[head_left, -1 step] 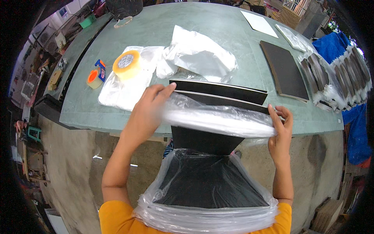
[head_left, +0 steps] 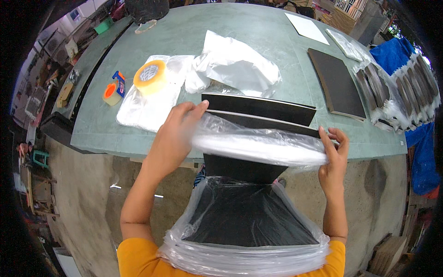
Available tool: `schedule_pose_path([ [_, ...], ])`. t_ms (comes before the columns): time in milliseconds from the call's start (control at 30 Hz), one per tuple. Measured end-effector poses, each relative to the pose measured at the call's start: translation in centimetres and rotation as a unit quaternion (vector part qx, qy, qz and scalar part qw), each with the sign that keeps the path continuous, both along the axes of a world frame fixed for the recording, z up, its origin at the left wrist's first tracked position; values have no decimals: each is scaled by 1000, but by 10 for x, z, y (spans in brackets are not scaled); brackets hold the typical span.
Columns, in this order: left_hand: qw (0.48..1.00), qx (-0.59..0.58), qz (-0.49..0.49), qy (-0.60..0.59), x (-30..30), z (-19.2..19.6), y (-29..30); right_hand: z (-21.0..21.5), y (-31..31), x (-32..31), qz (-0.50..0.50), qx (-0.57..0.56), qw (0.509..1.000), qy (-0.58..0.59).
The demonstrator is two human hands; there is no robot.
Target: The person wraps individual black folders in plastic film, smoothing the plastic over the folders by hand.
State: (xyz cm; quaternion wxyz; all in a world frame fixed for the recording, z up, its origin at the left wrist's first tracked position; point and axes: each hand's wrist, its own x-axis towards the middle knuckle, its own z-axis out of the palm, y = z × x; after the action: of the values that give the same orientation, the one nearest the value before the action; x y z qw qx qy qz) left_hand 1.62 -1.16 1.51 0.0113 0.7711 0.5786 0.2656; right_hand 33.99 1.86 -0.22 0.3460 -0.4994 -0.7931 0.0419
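Left hand and right hand grip a black board at the counter's near edge, clear plastic bunched across it, top strip bare; a plastic-covered panel sits nearest the person, wrapped stacks by the right edge.

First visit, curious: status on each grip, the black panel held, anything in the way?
Left grip at left end of front black panel; right grip at right end. Panel partly under clear plastic. Possibly crowding: second black panel, then crumpled plastic beyond.
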Motion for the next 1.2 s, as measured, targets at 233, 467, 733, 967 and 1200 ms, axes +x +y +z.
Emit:
schedule_pose_path([
  [233,997,-16,-55,-51,12,1,-28,-10,-29,4,-4,-3,1000,14],
  [467,989,13,30,-147,3,-4,-11,-12,-33,2,5,-2,994,111],
  [733,985,127,35,-110,26,-23,-33,-12,-23,-4,-2,-28,993,114],
  [967,985,156,17,-74,5,-7,-42,4,-16,14,10,103,993,48],
  [1200,765,-275,-130,-567,-34,-30,-28,-35,6,78,265,-405,721,496],
])
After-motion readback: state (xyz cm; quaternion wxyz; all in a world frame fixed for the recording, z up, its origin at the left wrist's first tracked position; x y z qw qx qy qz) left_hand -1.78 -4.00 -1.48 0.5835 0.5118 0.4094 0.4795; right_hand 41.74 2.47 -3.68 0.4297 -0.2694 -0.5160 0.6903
